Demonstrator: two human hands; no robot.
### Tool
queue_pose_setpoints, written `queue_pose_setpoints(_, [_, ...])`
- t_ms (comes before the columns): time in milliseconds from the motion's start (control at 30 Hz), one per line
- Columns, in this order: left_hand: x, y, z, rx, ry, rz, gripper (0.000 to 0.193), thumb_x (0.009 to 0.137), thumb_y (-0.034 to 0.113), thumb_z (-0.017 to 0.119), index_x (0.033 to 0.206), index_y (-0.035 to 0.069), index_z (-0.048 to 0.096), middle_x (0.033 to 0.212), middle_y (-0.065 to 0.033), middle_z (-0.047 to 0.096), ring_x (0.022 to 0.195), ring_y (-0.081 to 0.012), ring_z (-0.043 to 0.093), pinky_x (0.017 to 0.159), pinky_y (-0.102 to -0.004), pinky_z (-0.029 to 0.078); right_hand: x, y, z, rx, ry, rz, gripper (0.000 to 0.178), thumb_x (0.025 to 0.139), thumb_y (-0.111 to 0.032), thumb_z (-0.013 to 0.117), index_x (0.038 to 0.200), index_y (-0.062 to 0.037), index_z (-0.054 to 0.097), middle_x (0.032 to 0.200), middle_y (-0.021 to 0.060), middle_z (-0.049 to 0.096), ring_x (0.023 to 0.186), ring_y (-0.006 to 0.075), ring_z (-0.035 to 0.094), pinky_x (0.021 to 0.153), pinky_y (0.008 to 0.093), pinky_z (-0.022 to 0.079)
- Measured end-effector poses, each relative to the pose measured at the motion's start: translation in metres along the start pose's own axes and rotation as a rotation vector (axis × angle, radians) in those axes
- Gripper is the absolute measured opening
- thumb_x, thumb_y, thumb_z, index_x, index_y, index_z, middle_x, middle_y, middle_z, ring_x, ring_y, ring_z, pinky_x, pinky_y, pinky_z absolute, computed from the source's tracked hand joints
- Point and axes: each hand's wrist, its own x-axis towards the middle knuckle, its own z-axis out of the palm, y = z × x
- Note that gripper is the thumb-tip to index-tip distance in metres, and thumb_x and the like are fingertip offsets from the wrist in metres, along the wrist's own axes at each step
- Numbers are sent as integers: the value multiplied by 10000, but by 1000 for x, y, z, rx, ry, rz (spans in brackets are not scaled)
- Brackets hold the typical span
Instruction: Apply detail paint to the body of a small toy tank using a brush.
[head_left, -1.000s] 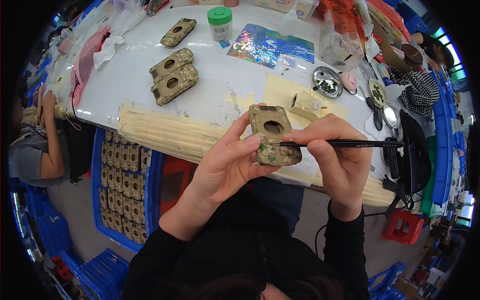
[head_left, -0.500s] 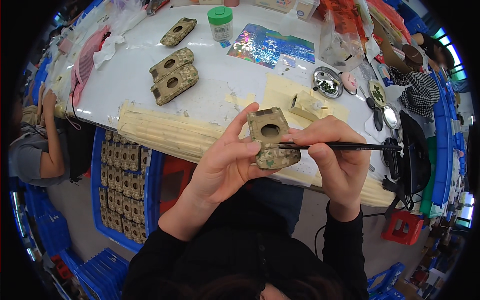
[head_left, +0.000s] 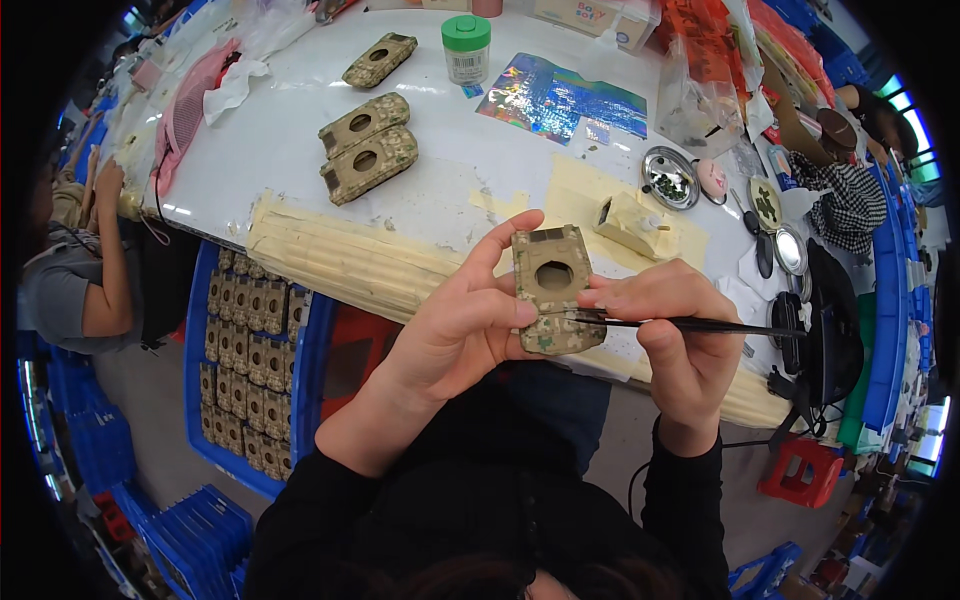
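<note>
Tan-and-green camouflage hull (head_left: 548, 304), boxy, round opening in its top face, is held up clear of the white table (head_left: 450, 150), ahead of its cream padded edge (head_left: 330, 265) and between the two hands. Long axis is pointed roughly away from the body, slight lean.

Key relation: slim black tweezers (head_left: 720, 326) are set nearly crosswise to that axis, tips brought in from the right over the strip between the opening and the hull's near end. Tip contact can't be confirmed. Whether the tips are pinched together or carry a piece: too small to tell.

Left hand (head_left: 440, 330) is nearer: fingers closed on the hull's left side, thumb at the side edge, index stretched toward the far left corner, the rest mostly hidden beneath.

Right hand (head_left: 690, 345): tweezers gripped between thumb and index. Hull lies just left of those fingers; index tip at the right edge, touch not certain.

Around: two matching hulls (head_left: 366, 143) are parked side by side, a third hull (head_left: 372, 70) apart behind them. Round metal dish (head_left: 668, 158) with dark green bits (head_left: 672, 187) is placed farther right. Blue plastic bin (head_left: 303, 370) is packed with more hulls, left of the left forearm.
</note>
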Motion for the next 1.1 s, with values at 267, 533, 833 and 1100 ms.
queue_pose_setpoints(267, [-4,1,1,93,37,-4,862,729,-1,545,1496,36,155,1376,-300,414,1264,-349,487,1051,-448,424,-3,-3,2,20,-15,8,163,831,-106,704,929,24,687,907,132,716,829,245,674,858,383,545])
queue_pose_setpoints(533, [-2,-1,-2,138,42,4,890,695,-7,555,1493,29,163,1379,-295,420,1270,-346,483,1074,-428,393,-3,-4,2,-10,-32,-10,176,820,-116,720,921,26,691,890,134,715,831,249,678,850,389,552])
queue_pose_setpoints(833, [-2,-2,-2,153,51,10,899,685,0,554,1493,29,163,1375,-294,428,1267,-346,486,1081,-419,382,-2,-7,2,-35,-44,-5,165,800,-96,733,908,25,698,859,116,711,835,253,684,851,391,552])
queue_pose_setpoints(1100, [-3,1,1,176,50,11,886,698,12,540,1496,33,156,1371,-290,436,1267,-340,489,1077,-410,388,-1,-9,3,-115,-75,-37,159,776,-79,749,894,15,698,854,107,706,827,263,685,839,384,551])
